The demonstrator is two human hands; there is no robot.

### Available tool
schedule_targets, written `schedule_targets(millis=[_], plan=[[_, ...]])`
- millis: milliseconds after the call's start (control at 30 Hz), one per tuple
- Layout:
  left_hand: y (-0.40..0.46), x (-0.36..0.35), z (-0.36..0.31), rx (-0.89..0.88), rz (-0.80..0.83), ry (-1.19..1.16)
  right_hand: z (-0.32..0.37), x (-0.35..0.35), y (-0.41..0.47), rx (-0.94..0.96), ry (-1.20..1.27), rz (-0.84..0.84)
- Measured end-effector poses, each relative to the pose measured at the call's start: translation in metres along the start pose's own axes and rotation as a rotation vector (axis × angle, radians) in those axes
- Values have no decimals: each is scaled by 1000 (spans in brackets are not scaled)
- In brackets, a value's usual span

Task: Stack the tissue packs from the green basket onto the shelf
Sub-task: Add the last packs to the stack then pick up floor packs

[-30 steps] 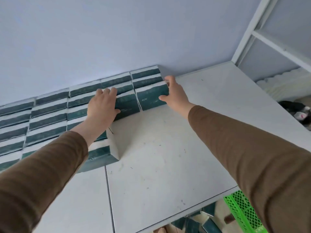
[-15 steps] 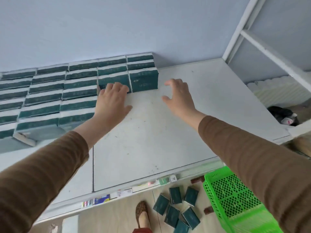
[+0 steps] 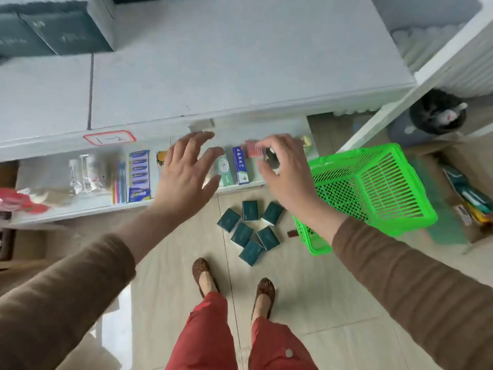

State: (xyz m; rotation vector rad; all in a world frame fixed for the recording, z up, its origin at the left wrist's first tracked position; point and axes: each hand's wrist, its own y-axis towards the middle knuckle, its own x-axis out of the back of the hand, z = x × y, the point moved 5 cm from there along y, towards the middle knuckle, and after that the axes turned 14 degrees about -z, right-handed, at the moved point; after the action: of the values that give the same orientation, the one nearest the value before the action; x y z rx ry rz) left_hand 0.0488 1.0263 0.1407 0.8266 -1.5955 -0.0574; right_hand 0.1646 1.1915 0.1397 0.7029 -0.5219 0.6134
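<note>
Several dark green tissue packs [image 3: 249,231] lie loose on the tiled floor, just in front of my feet. The green basket [image 3: 373,193] lies tipped on its side to their right. Stacked packs [image 3: 53,30] sit on the white shelf [image 3: 213,62] at the top left. My left hand [image 3: 186,177] and my right hand [image 3: 285,174] hover in the air in front of the shelf edge, above the floor packs. Both are empty with fingers spread.
A lower shelf [image 3: 80,206] holds toothbrushes, toothpaste boxes and small goods. A white shelf post [image 3: 400,102] runs diagonally at the right. A dark bin [image 3: 432,116] and a cardboard box with goods [image 3: 466,198] stand at the far right.
Both hands have left the stacked packs and come back off the shelf. The view has swung down from the shelf top to the floor, the loose packs and the basket.
</note>
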Motion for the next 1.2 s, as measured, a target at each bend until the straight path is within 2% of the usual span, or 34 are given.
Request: schedule_targets(millis=[133,300,400,567,733,867,1000,1067,1200], plan=[[-91,-61,1,47,211,-56,-68,-66,-104,-403,30,187],[-210,-158,17,149,493,-90,-157,-137,-235,-956,-25,335],[-280,-224,30,253,651,-85,-217,-168,-315,-1115,-163,418],[-367,-338,42,375,801,-58,-311,-222,-388,-1128,-325,514],[-416,-447,36,383,861,-65,-401,-283,-415,-986,-433,618],[-418,-526,26,219,843,-58,-455,-320,-423,-960,-504,593],[-410,-596,-3,-151,836,-19,-499,-347,-431,-935,-601,550],[-415,-625,-14,-298,888,27,-515,-357,-434,-910,-640,553],[-438,-652,-11,-335,991,132,-540,-371,-442,-927,-604,588]])
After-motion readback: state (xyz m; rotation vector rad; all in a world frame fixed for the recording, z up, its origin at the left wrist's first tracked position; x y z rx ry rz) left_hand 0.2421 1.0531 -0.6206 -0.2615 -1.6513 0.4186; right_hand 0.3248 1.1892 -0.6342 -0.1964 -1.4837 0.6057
